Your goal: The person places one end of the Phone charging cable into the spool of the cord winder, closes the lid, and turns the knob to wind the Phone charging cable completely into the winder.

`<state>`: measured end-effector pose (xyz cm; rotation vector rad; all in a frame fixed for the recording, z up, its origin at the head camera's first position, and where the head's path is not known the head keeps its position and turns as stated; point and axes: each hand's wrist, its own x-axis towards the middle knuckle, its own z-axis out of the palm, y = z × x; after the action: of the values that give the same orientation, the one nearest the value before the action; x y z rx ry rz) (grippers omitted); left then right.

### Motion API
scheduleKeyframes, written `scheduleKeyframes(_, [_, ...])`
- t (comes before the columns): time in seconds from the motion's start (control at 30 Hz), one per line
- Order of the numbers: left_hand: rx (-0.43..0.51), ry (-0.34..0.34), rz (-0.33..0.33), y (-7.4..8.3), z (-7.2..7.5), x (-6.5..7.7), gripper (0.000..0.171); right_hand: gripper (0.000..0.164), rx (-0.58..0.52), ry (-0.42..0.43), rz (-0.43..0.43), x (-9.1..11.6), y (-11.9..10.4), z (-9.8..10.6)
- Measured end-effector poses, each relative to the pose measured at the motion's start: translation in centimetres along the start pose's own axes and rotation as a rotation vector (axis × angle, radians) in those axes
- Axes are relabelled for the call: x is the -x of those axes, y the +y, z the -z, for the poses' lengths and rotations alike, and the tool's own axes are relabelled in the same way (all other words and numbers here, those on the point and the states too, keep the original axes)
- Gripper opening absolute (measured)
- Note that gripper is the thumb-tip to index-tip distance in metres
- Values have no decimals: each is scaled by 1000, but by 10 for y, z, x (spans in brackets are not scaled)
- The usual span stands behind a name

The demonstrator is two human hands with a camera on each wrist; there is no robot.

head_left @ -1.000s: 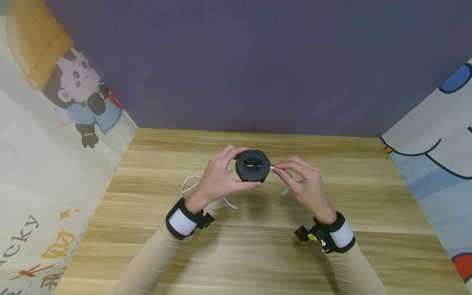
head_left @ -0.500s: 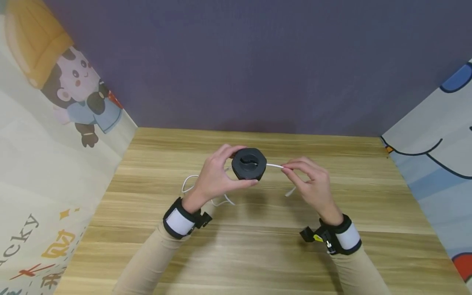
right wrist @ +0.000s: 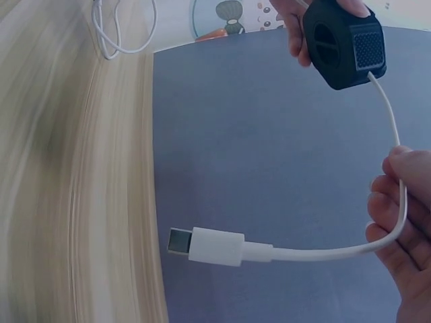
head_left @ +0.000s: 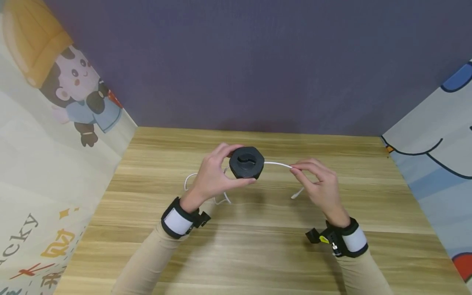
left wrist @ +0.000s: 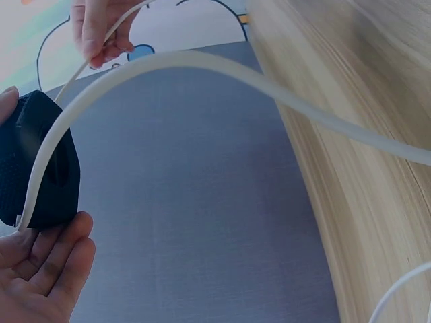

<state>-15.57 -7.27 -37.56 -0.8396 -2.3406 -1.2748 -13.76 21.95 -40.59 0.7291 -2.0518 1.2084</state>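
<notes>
Tabletop [head_left: 258,250], hands [head_left: 211,174] gripping case [head_left: 246,167], pinching cable [right wrist: 323,255]

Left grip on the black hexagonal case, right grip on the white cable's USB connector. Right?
No, the connector part is off. The right grip pinches the white cable between case and USB connector, which sticks out untouched, as the right wrist view shows. The left grip does hold the black hexagonal case.

Case [head_left: 246,167] left of the plug [head_left: 295,196], above the table [head_left: 258,254]
</notes>
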Motion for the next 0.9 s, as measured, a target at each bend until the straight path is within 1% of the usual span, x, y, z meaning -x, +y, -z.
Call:
scheduleKeyframes(0.3, [-4, 5, -3, -1, 1, 0, 83, 30, -3, 8, -17, 4, 6, 5])
scheduleKeyframes(0.63, [-5, -7, 22, 0, 2, 0, 82, 29, -3, 20, -40, 8, 9, 9])
scheduleKeyframes(0.9, [-3, -7, 23, -2, 2, 0, 82, 29, 16, 26, -46, 9, 11, 12])
